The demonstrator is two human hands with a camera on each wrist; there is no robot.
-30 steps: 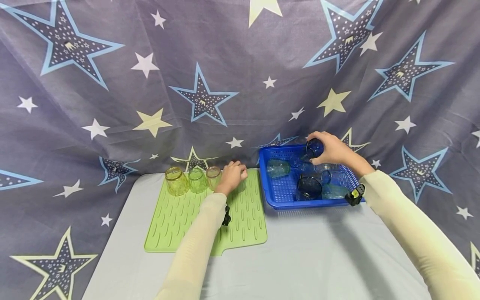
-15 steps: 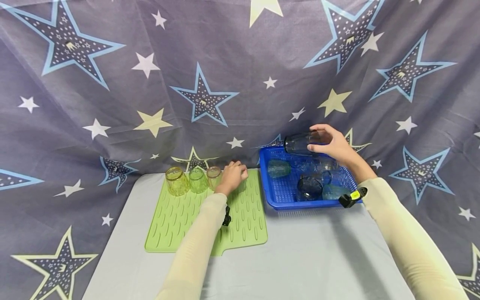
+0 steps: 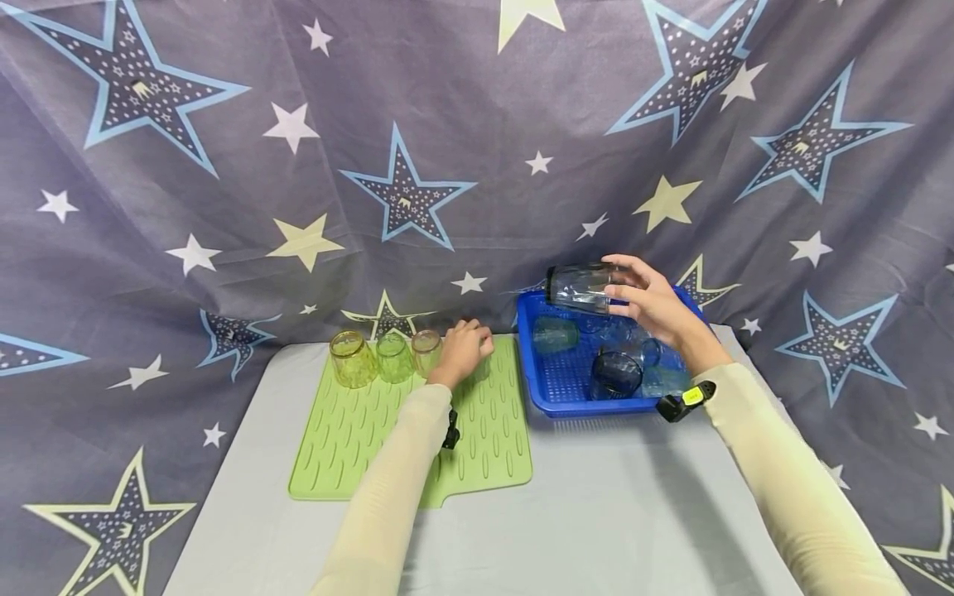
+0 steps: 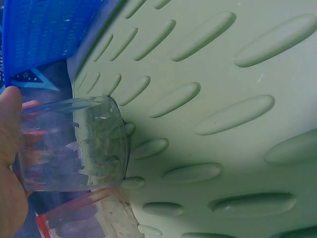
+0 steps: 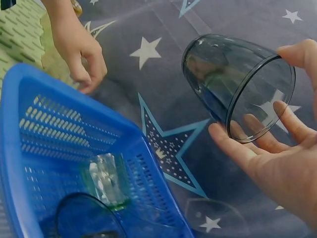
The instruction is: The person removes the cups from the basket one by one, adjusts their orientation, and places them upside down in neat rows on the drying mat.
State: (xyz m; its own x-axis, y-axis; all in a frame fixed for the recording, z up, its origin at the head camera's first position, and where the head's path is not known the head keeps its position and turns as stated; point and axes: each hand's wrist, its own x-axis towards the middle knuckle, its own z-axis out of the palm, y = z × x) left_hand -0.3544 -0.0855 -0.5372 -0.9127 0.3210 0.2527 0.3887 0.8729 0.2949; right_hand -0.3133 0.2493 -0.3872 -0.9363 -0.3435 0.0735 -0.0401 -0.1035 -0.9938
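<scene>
My right hand point(image 3: 659, 310) pinches a dark grey-blue drinking glass point(image 3: 577, 288) by its rim, above the back of the blue plastic basket point(image 3: 540, 407). The glass lies on its side in the air, base to the left, its mouth toward my palm in the right wrist view. On the green drying mat point(image 3: 358, 463), my left hand point(image 3: 462, 352) grips a clear glass point(image 4: 74, 148), mostly hidden in the head view. Beside it a pinkish glass point(image 3: 426, 352), a green glass point(image 3: 393, 358) and a yellow glass point(image 3: 354, 362) stand in a row.
Several glasses lie in the basket, among them a green-tinted glass point(image 3: 555, 334) at the left and a dark blue glass point(image 3: 615, 374) near the front. The mat and basket sit side by side on a white-covered table point(image 3: 596, 513), against a starry curtain point(image 3: 477, 149).
My right hand has lifted the dark glass out of the basket, turned it sideways and carried it slightly left. My left hand has stayed in place.
</scene>
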